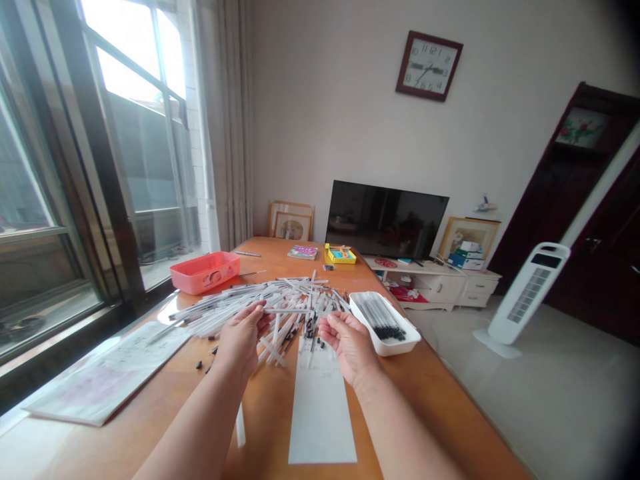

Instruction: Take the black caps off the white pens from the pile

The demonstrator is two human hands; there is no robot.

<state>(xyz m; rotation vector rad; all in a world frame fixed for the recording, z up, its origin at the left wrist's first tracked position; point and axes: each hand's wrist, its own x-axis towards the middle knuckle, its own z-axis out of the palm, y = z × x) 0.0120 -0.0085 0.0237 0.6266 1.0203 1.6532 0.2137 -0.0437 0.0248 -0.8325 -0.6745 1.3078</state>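
My left hand [242, 339] is closed in a pinch around one end of a thin translucent plastic tube [289, 311], which points across toward my right hand. My right hand [351, 341] is also pinched, near the tube's far end; whatever lies between its fingertips is too small to make out. Beyond and beneath both hands spreads a loose pile of translucent tubes [215, 319], some with dark parts. Small black caps [199, 365] are scattered on the table. Right of my right hand, a white tray [411, 341] holds a row of tubes with black ends.
A red plastic basket [193, 275] stands at the table's left edge. Paper sheets lie at the left [107, 380] and under my hands [320, 420]. Farther back are a booklet [303, 252] and a yellow box [342, 259]. A white tower fan [530, 300] stands right of the table.
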